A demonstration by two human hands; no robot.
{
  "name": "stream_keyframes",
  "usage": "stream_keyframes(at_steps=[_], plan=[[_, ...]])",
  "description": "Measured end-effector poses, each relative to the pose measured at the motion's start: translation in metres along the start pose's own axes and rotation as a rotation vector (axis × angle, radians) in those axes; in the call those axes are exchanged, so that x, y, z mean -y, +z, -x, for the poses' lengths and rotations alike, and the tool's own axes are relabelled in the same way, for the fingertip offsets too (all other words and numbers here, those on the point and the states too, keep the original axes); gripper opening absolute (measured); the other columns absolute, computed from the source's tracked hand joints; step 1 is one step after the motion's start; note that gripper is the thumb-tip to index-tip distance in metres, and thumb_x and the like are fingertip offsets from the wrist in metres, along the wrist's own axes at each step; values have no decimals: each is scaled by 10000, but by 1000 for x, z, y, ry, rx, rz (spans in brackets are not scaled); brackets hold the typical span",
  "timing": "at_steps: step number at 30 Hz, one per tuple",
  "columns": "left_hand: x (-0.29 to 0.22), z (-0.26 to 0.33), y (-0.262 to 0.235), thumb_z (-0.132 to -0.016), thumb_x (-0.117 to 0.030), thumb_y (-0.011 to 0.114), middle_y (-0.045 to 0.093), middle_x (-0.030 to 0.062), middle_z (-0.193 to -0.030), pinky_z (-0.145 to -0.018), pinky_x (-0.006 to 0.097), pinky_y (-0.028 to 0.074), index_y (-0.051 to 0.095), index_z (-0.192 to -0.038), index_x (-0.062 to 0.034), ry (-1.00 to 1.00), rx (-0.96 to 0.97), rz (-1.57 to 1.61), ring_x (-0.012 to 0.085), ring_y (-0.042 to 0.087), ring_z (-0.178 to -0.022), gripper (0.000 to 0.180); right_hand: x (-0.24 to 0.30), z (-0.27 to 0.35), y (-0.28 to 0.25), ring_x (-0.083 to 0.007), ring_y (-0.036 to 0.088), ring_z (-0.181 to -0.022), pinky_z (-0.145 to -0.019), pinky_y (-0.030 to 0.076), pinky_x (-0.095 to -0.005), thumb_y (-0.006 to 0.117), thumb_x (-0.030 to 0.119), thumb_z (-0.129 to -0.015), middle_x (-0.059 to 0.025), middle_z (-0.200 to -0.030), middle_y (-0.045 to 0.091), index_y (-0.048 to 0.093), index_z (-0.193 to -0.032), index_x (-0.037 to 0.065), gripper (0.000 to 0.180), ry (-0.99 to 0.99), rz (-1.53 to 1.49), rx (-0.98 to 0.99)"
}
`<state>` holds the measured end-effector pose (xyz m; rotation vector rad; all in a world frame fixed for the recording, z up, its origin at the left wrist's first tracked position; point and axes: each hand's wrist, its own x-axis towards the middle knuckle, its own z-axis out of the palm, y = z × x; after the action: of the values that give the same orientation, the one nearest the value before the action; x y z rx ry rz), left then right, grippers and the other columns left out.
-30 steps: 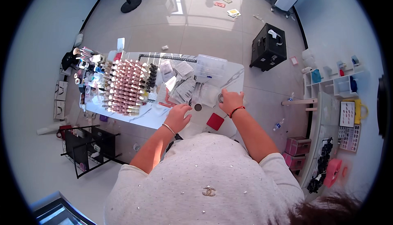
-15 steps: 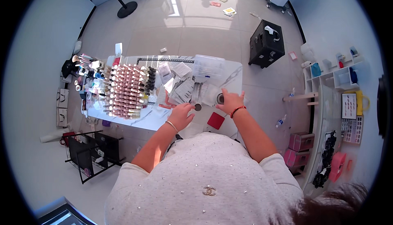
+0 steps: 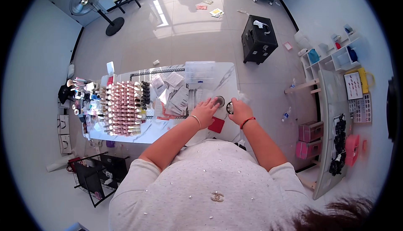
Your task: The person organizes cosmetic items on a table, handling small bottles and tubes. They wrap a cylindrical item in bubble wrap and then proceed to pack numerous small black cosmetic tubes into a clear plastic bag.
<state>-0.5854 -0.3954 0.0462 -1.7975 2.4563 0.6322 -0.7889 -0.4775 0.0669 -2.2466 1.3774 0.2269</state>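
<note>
On the marble-patterned table, my left hand (image 3: 204, 112) lies with fingers stretched out, their tips at the left edge of a round dark tin (image 3: 220, 101). My right hand (image 3: 242, 112) is closed on a small round black disc with light gaps in it (image 3: 230, 108), just right of the tin. Below my hands rests a red square pad (image 3: 216, 124). Beyond my left hand are flat packets with thin grey strips (image 3: 178, 101) and a row of slim grey strips (image 3: 192, 99).
Dense rows of pink nail polish bottles (image 3: 124, 109) fill the table's left part. A clear plastic box (image 3: 200, 71) sits at the far edge. Past the table, a black case (image 3: 259, 40) and a standing fan (image 3: 85, 1) occupy the floor. A shelf (image 3: 331, 56) stands at right.
My left hand has moved right, from a small dark disc to the round tin. My right hand has shifted off the tin and now holds the black disc. The whole view has tilted slightly.
</note>
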Motion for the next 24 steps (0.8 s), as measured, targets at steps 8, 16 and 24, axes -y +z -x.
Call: stream_keyframes(at_steps=[8, 16, 24], plan=[[-2, -6, -9, -849, -254, 706, 206, 140, -1643, -1149, 484, 340, 368, -1513, -77, -22, 106, -34, 343, 303, -1476, 766, -10, -13, 7, -378, 630, -1062, -902, 525, -450, 846, 220, -692, -215, -1174, 621, 482, -1329, 93, 745, -41, -236, -93], [-4, -20, -14, -848, -246, 710, 323, 187, -1572, -1135, 504, 345, 413, -1470, -94, 12, -99, 110, 421, 347, -1425, 706, -54, 7, 1, -380, 586, -1227, -1031, 459, -416, 782, 411, -825, -265, -1343, 580, 258, -1558, 103, 952, 23, -720, -100], [-44, -54, 4, -867, -332, 706, 178, 227, -1624, -1168, 602, 230, 287, -1554, -122, 13, -71, -25, 467, 188, -1483, 832, -187, 77, 29, -225, 648, -1014, -828, 534, -364, 526, 392, -1021, -146, -1285, 608, 357, -1501, 114, 580, 525, -1348, -448]])
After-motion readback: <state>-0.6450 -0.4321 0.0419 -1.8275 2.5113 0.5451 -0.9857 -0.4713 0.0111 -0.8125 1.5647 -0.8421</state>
